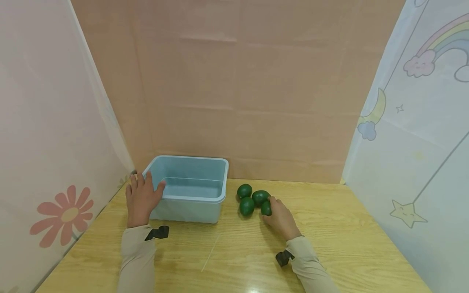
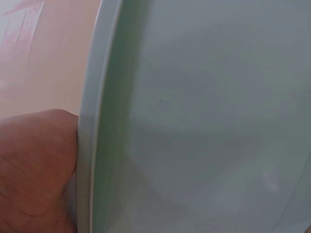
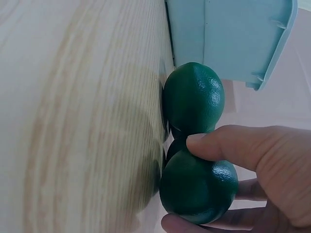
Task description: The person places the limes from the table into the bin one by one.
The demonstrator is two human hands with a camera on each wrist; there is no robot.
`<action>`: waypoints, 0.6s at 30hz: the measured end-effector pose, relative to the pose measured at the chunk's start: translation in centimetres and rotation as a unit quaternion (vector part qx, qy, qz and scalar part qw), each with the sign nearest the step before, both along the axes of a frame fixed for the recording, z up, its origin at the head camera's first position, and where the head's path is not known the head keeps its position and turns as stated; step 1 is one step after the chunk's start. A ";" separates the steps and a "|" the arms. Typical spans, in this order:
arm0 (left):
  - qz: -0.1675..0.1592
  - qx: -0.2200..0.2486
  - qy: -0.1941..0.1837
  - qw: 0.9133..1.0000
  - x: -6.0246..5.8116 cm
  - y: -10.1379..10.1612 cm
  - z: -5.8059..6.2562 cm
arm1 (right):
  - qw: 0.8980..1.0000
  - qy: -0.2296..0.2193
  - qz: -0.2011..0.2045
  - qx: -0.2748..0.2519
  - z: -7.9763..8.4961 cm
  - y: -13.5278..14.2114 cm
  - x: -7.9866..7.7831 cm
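My right hand (image 1: 280, 219) grips a glossy dark green lime (image 3: 199, 187), thumb on one side and fingers round the other. Another lime (image 3: 194, 97) lies right beyond it in the right wrist view. In the head view the held lime is partly covered by my fingers, and more limes (image 1: 247, 206) sit close around it on the table. My left hand (image 1: 143, 199) rests over the left front corner of a light blue plastic bin (image 1: 187, 211), fingers spread across the rim. The left wrist view shows the bin's smooth wall and part of the hand beside its rim.
The bin stands upright on the wood-grain table (image 1: 227, 260), left of the limes. A brown paper backdrop (image 1: 234, 93) rises behind the table. Patterned sheets stand at the left (image 1: 44, 142) and right (image 1: 410, 162). Black camera straps are on both sleeves.
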State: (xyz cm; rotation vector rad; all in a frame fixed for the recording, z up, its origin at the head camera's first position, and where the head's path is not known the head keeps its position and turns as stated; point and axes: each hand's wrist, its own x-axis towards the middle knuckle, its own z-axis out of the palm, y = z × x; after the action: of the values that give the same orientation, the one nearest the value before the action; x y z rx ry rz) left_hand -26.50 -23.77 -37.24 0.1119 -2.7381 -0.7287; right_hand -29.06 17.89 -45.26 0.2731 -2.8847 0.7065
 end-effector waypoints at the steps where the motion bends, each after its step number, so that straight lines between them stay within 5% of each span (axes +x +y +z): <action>1: 0.000 0.001 0.000 1.000 0.0 0.0 0.0 | 1.000 0.001 0.000 -0.001 0.0 0.0 0.0; 18: 0.001 0.000 0.002 1.000 0.0 0.0 0.0 | 1.000 0.007 -0.003 -0.005 0.4 -0.1 0.1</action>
State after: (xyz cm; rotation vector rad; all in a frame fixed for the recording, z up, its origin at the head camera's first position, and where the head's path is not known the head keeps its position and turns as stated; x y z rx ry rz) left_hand -26.53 -23.77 -37.26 0.1138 -2.7330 -0.7275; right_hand -28.99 17.77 -44.91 0.2661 -2.8667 0.7155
